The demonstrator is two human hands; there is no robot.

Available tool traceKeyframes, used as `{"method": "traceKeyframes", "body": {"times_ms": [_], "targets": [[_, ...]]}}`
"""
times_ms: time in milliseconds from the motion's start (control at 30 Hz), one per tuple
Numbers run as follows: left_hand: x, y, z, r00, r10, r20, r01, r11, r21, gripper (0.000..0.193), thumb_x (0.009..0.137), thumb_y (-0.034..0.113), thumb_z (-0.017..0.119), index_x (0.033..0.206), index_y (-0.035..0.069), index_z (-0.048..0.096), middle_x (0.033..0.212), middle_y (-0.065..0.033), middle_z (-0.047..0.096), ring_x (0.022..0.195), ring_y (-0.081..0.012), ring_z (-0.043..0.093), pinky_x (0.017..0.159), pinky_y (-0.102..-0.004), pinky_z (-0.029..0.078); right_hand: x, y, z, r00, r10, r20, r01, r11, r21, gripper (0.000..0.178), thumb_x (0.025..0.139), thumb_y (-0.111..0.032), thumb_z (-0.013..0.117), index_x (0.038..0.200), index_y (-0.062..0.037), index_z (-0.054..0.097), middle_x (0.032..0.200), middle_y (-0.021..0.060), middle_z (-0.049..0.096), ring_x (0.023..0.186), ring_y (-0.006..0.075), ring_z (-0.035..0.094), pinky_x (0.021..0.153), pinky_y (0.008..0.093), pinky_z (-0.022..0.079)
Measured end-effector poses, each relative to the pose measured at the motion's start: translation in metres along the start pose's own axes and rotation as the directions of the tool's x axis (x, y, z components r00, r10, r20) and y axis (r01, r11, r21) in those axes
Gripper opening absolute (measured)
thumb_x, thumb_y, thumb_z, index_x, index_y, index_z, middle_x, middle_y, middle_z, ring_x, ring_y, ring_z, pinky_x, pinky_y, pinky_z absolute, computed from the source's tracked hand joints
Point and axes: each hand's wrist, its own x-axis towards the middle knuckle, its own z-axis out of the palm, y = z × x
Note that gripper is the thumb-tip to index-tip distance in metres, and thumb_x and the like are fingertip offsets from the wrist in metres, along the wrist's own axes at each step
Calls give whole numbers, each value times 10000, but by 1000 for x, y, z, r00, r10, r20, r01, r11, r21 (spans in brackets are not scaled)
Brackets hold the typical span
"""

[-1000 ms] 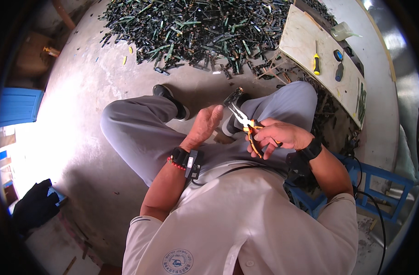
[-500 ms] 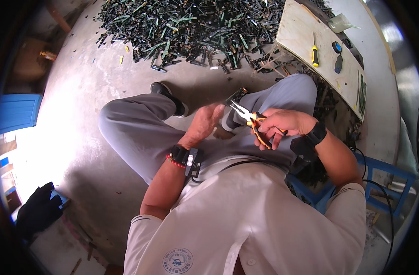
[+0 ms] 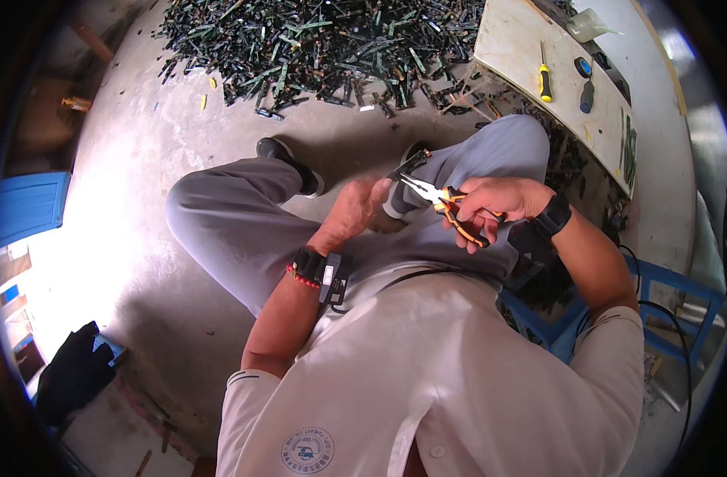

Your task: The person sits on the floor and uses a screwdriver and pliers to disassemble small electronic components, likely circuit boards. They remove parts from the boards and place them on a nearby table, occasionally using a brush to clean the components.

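Our right hand [image 3: 499, 203] grips orange-handled pliers [image 3: 447, 208]; our left hand [image 3: 355, 215] pinches a dark strip [image 3: 407, 164]. The pliers' tips could nip our fingers.

pliers [image 3: 447, 208]: shiny metal, rubbery grips

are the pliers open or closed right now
Open, slightly: the pliers in the right hand show their tips spread, with a gap between the orange handles. The left hand holds a small dark piece by them.
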Motion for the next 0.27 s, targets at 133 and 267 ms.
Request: {"method": "traceKeyframes", "body": {"times_ms": [133, 267], "targets": [[-3, 13, -3, 999, -15, 28, 16, 999, -35, 491, 1020, 446, 466, 861, -11, 547, 685, -146, 521, 628, -284, 441, 610, -377, 410, 2, 6, -9, 998, -6, 56, 2, 998, 64, 273, 875, -158, 522, 1085, 14, 553, 878, 214, 699, 696, 249, 717, 458, 283, 522], [-10, 36, -5, 994, -84, 64, 96, 972, -213, 492, 1020, 459, 483, 770, 35, 506, 649, 29, 403, 614, -91, 340, 540, -282, 327, 2, 13, -16, 992, -64, 105, 52, 993, 107, 388, 872, -207, 534, 1179, 29, 538, 906, 205, 704, 738, 260, 723, 491, 279, 540]]}}
